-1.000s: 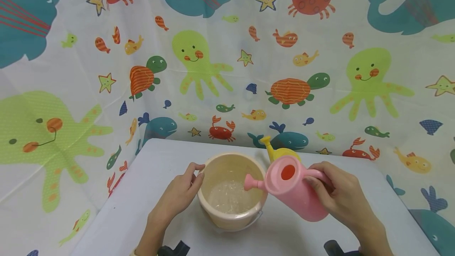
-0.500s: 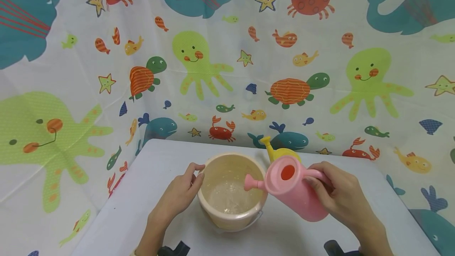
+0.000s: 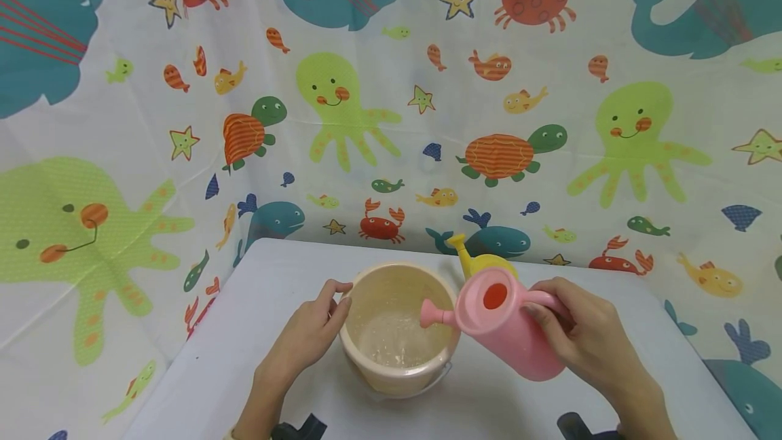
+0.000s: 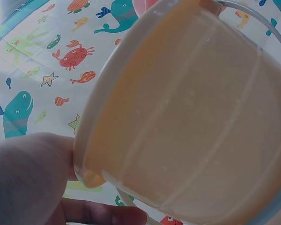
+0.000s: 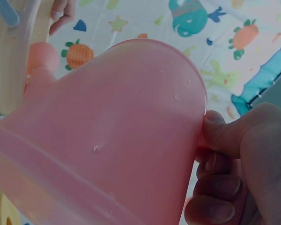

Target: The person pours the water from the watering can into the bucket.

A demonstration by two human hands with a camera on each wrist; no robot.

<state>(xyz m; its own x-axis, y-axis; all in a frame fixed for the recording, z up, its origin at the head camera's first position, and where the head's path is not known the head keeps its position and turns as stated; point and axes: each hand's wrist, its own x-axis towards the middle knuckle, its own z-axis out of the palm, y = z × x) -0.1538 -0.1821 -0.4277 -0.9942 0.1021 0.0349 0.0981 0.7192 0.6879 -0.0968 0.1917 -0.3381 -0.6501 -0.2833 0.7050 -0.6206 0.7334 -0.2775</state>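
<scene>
A cream bucket (image 3: pixel 400 380) stands upright on the white table, with rippling water (image 3: pixel 391 343) inside. My left hand (image 3: pixel 308 331) pinches its rim on the left side; the left wrist view shows the bucket wall (image 4: pixel 192 117) close up beside the hand (image 4: pixel 33 178). A pink watering can (image 3: pixel 510 331) hangs tilted at the bucket's right, its handle gripped by my right hand (image 3: pixel 577 335). Its sprinkler head (image 3: pixel 432 314) reaches over the bucket's right rim. In the right wrist view, droplets dot the can's side (image 5: pixel 126 122) and fingers (image 5: pixel 215 197) curl at its handle.
Behind the pink can stands a yellow watering can (image 3: pixel 485 263), partly hidden by it. The bucket's handle (image 3: pixel 430 386) hangs down at its front. A curtain (image 3: pixel 379 107) printed with sea animals rises behind the white tabletop (image 3: pixel 201 338).
Only the ripples and glints on the water in the bucket differ. Both hands, the bucket and the pink watering can keep their places.
</scene>
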